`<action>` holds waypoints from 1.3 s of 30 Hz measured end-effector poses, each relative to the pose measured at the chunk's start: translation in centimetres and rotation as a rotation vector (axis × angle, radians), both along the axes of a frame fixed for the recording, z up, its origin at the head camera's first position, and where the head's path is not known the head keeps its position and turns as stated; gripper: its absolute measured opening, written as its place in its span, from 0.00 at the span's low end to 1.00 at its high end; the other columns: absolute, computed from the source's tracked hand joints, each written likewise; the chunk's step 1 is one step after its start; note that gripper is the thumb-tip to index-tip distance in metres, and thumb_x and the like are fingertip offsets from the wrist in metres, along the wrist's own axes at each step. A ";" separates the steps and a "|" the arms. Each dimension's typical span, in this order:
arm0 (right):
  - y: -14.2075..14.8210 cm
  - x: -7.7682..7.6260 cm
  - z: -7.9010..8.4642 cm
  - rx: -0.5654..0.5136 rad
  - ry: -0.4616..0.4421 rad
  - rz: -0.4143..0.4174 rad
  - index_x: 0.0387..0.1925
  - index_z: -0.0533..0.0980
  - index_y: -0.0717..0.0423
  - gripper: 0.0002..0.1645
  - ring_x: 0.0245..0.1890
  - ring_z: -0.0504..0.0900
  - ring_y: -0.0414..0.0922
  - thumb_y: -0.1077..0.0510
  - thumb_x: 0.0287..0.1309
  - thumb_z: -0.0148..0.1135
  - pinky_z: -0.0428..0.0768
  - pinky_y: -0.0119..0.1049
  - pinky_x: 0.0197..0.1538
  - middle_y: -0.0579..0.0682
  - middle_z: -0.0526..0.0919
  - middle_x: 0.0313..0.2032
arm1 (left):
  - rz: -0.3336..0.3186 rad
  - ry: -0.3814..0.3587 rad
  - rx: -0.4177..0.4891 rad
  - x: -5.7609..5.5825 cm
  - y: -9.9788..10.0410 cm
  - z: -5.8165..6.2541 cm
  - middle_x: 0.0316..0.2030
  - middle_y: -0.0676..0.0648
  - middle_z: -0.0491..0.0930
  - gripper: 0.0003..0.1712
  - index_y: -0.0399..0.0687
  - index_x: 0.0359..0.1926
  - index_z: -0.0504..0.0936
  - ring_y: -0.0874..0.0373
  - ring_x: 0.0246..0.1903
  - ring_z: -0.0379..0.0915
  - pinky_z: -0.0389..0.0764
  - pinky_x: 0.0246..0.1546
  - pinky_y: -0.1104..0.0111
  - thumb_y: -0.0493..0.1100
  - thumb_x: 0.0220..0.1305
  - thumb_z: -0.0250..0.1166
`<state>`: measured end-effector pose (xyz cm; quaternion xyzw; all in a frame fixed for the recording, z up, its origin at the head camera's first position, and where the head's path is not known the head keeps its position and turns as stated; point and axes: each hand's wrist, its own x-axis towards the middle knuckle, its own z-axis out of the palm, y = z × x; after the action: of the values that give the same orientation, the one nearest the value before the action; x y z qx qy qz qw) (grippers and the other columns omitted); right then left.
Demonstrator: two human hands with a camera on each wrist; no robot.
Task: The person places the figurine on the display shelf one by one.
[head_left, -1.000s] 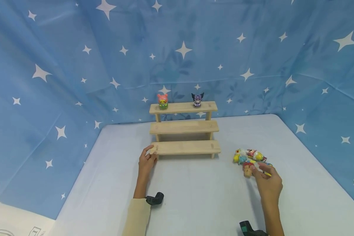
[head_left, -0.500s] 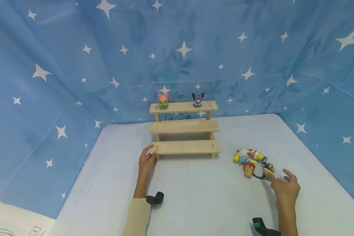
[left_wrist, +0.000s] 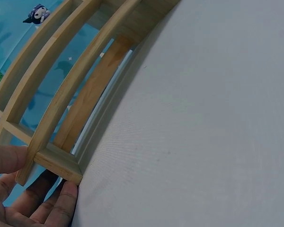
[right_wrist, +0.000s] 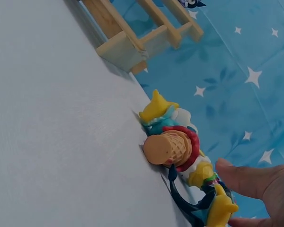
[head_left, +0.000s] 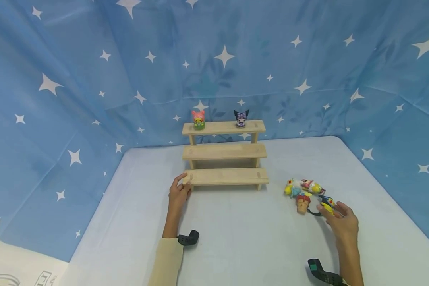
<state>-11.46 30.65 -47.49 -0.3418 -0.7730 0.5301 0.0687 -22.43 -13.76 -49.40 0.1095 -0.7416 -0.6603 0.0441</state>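
My left hand [head_left: 178,195] grips the lower left end of a three-step wooden shelf [head_left: 224,152]. In the left wrist view its thumb [left_wrist: 8,158] lies on the plank's end, with the fingers around the leg below. My right hand [head_left: 344,224] is at a dark figurine [head_left: 327,201] with a curved black tail and a yellow star-like part [right_wrist: 221,210]. Thumb and fingers are spread on either side of it. Beside it lie an ice-cream-cone figurine [head_left: 302,204], a yellow-and-blue figurine [head_left: 291,188] and a red, white and yellow figurine [head_left: 312,186].
On the shelf's top step stand a pink-and-green figurine [head_left: 198,120] at left and a black-and-purple figurine [head_left: 241,118] towards the right. A blue star-patterned curtain [head_left: 157,71] hangs behind the white table [head_left: 236,238]. Each wrist wears a black camera mount [head_left: 188,238].
My right hand has moved from the ice-cream-cone figurine rightwards to the dark figurine, whose yellow part has shifted slightly. The left hand stays on the shelf.
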 end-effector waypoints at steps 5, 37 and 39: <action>-0.2 -0.2 0.1 0.064 -0.019 0.040 0.75 0.49 0.63 0.50 0.66 0.63 0.62 0.42 0.64 0.60 0.67 0.16 0.28 0.68 0.59 0.70 | -0.004 0.002 0.014 0.0 0.0 -0.1 0.39 0.37 0.84 0.23 0.56 0.65 0.72 0.59 0.33 0.75 0.77 0.35 0.74 0.41 0.70 0.58; 2.1 -0.4 -1.8 0.244 -0.080 0.204 0.75 0.54 0.55 0.50 0.65 0.65 0.65 0.39 0.61 0.63 0.69 0.60 0.60 0.67 0.62 0.69 | -0.050 -0.041 0.057 1.7 0.3 3.6 0.47 0.28 0.79 0.26 0.47 0.68 0.68 0.47 0.41 0.76 0.80 0.45 0.64 0.38 0.71 0.57; 2.2 -0.4 -1.7 0.240 -0.077 0.191 0.74 0.56 0.54 0.49 0.64 0.65 0.64 0.39 0.60 0.63 0.70 0.59 0.58 0.67 0.63 0.69 | -0.049 -0.041 0.058 1.8 0.4 3.7 0.47 0.27 0.79 0.26 0.46 0.68 0.68 0.45 0.43 0.76 0.80 0.47 0.63 0.38 0.71 0.57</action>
<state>-11.88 32.83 -49.22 -0.2763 -0.8617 0.4246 0.0287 -20.60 -13.33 -45.65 0.1062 -0.7256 -0.6799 0.0094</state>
